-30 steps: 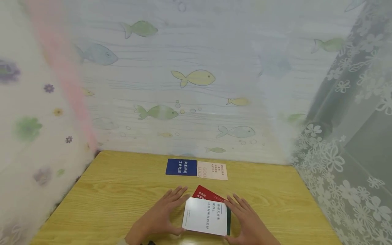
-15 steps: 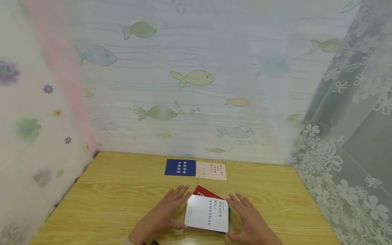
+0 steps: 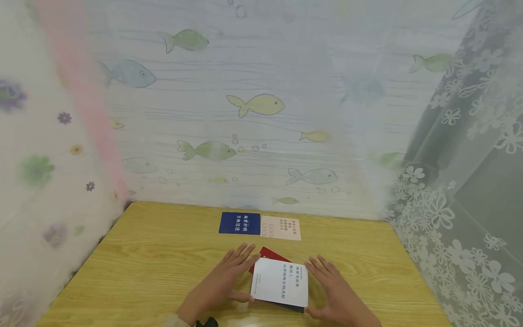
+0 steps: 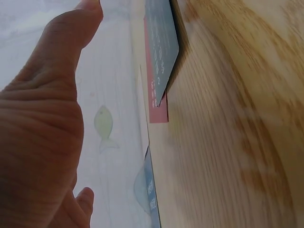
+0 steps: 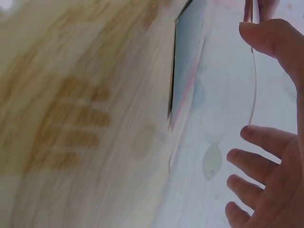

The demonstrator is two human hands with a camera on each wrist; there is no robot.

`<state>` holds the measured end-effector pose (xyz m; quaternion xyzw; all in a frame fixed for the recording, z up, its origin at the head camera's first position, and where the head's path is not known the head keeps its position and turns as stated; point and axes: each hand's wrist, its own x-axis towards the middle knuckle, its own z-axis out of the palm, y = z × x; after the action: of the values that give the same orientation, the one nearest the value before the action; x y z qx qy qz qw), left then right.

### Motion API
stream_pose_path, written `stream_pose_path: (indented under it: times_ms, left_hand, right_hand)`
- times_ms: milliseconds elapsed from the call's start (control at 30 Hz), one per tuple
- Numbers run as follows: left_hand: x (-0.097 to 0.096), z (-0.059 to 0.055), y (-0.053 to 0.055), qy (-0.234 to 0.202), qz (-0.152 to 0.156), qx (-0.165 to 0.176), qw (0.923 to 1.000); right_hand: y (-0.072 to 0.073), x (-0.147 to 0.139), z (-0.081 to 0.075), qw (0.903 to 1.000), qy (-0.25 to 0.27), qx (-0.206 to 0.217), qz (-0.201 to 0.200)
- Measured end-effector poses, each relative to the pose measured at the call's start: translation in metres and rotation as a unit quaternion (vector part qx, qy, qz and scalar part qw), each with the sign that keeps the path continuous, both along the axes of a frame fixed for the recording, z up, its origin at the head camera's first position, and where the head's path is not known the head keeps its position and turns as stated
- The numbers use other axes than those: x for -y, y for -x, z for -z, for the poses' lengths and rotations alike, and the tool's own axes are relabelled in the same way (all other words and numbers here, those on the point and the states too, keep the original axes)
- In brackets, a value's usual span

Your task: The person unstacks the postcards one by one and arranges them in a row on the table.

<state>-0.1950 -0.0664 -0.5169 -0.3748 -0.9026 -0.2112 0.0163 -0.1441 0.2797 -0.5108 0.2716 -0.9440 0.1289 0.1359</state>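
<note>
A white card [image 3: 271,281] with printed dark characters is held up between both hands over the table. My left hand [image 3: 220,284] has its thumb at the card's near left corner and its index finger at the far left corner. On the opposite side, my right hand [image 3: 341,293] holds the near and far right corners between thumb and index finger; the right wrist view shows the card edge-on [image 5: 254,88]. Below it lie a red card [image 3: 273,254], mostly covered, and a dark green card [image 4: 162,47] that overlaps the red one.
Farther back on the wooden table [image 3: 155,259], a blue card [image 3: 239,223] and a pale pink card [image 3: 282,228] lie side by side. A fish-patterned curtain [image 3: 245,68] hangs behind the table, with a lace curtain [image 3: 470,204] at the right.
Both hands have shifted the white card slightly away and to the right, lifting it. It now covers more of the red card.
</note>
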Motion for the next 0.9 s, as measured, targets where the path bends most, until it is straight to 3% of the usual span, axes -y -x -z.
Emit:
stream_pose_path:
  times_ms: [267, 600, 900]
  left_hand:
    - [-0.011, 0.001, 0.005, 0.017, -0.013, -0.008, 0.9997]
    - [-0.024, 0.010, 0.016, 0.026, -0.024, 0.028, 0.9990]
    - [-0.041, 0.016, 0.022, 0.009, -0.024, 0.030, 0.9992]
  right_hand:
    - [0.005, -0.005, 0.001, 0.9996, 0.028, -0.005, -0.006]
    - [0.013, -0.012, 0.006, 0.9974, 0.033, 0.063, 0.011]
    - [0.020, -0.025, 0.010, 0.9984, 0.028, 0.047, 0.015]
